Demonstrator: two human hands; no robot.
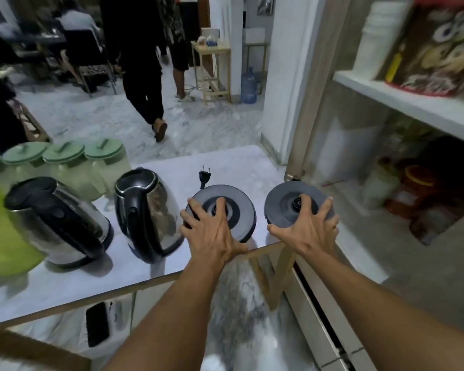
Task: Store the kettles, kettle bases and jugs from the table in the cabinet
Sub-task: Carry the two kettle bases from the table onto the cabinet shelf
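Note:
Two round dark grey kettle bases are in my hands. My left hand grips the left base at the table's right end, its black plug lying behind it. My right hand grips the right base, held off the table's right edge beside the open cabinet. Two steel kettles with black handles stand left of the bases: one near the middle, another further left. Behind them stand several pale green jugs with green lids. A lime green jug is at the far left.
The white table has a wooden front edge. The cabinet at right has a white shelf with containers and a red patterned item above, jars and red containers below. A black phone lies under the table. People walk on the marble floor beyond.

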